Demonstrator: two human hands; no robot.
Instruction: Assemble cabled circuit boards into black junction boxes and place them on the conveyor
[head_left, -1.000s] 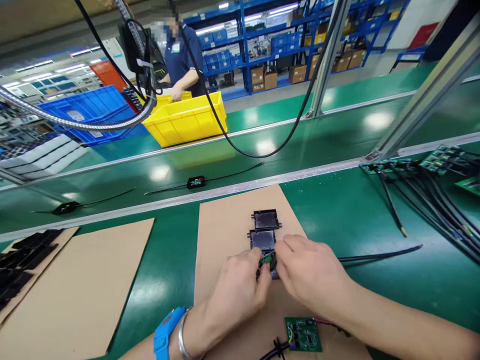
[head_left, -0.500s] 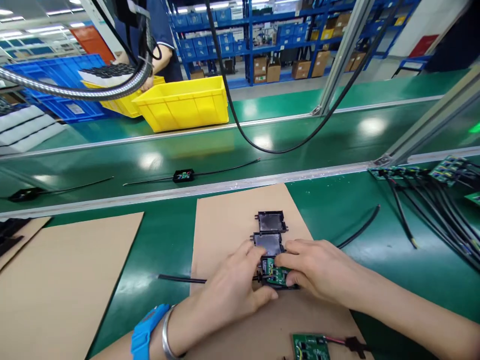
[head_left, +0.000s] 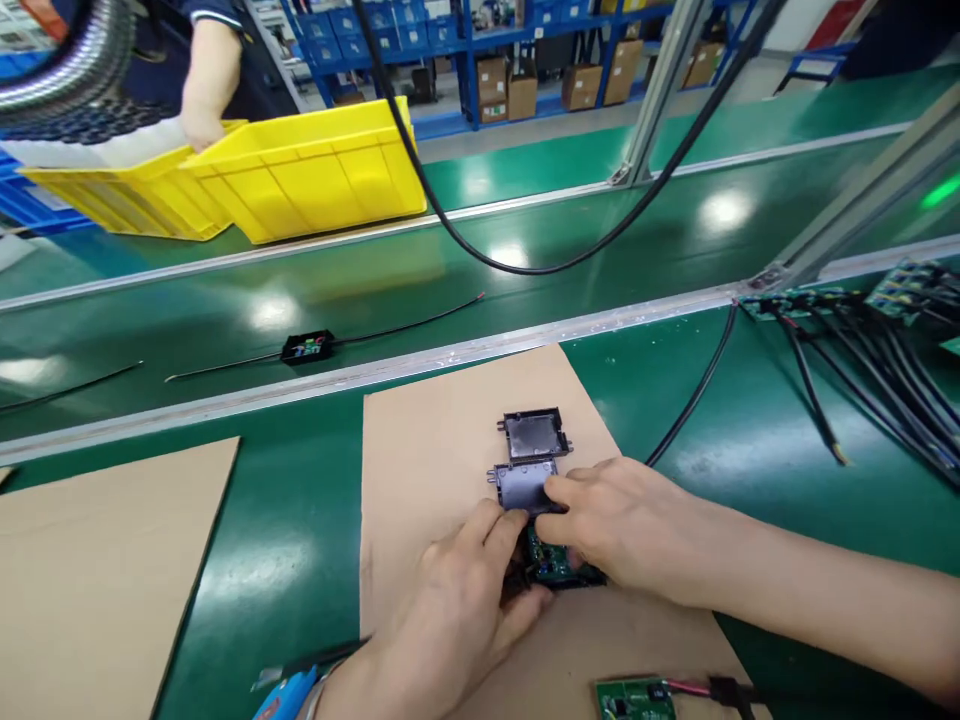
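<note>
A green circuit board lies in a black plastic case on a cardboard sheet. My left hand grips the case's left end, thumb at the near side and fingers at the far side. My right hand closes over the right end, fingertips on the board and case edge, partly hiding both. Just beyond, two more black case pieces, one nearer and one farther, lie with their hollow sides up. A black cable runs out beyond my right hand.
Another circuit board with red and black wires lies at the near edge. Wired boards are heaped at right. On the green belt sits a black case with a board. A co-worker's hand is at yellow bins. A black cable hangs ahead.
My view has shifted. Both hands stay at the case, my right fingers drawn in closer over the board. The left cable has swung towards my wrist. The belt's case has moved left.
</note>
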